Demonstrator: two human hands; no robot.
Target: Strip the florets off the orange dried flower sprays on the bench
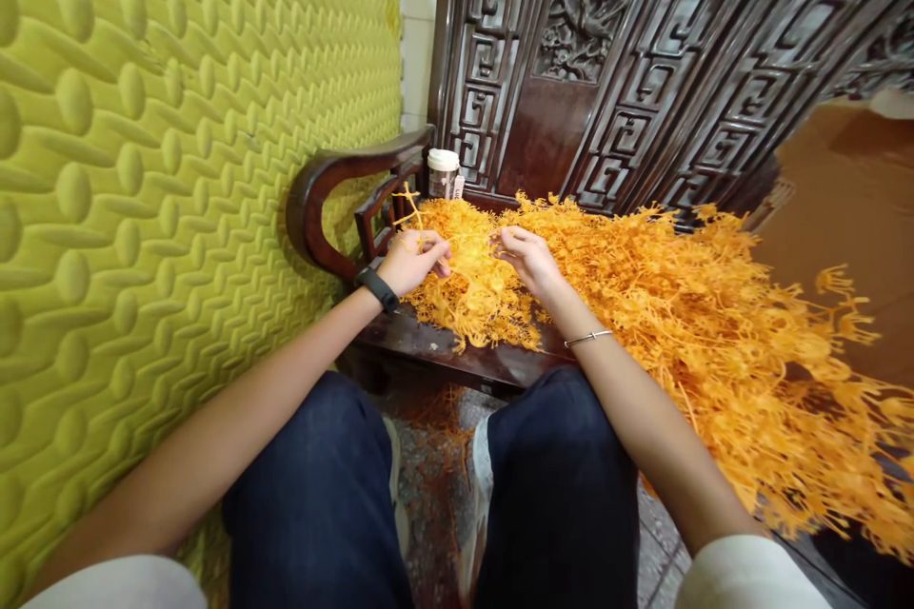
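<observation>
My left hand [415,263], with a black band at its wrist, is closed around a thin, branched orange plastic sprig [409,200] whose upper end sticks up above the knuckles. Opposite it, my right hand [529,259] has its thumb and fingers drawn together; whatever lies between the fingertips is too small to make out. Both hands hover over a heap of similar tangled orange plastic pieces [478,300] on a dark wooden bench [492,363]. The heap spreads far to the right, past my right forearm.
A clear jar with a white lid [443,173] stands behind the heap. The bench's curved armrest [314,200] is on the left, beside a yellow padded wall [200,171]. Carved dark panels [546,138] rise behind. Brown cardboard [835,209] is at right; orange scraps [435,476] litter the floor.
</observation>
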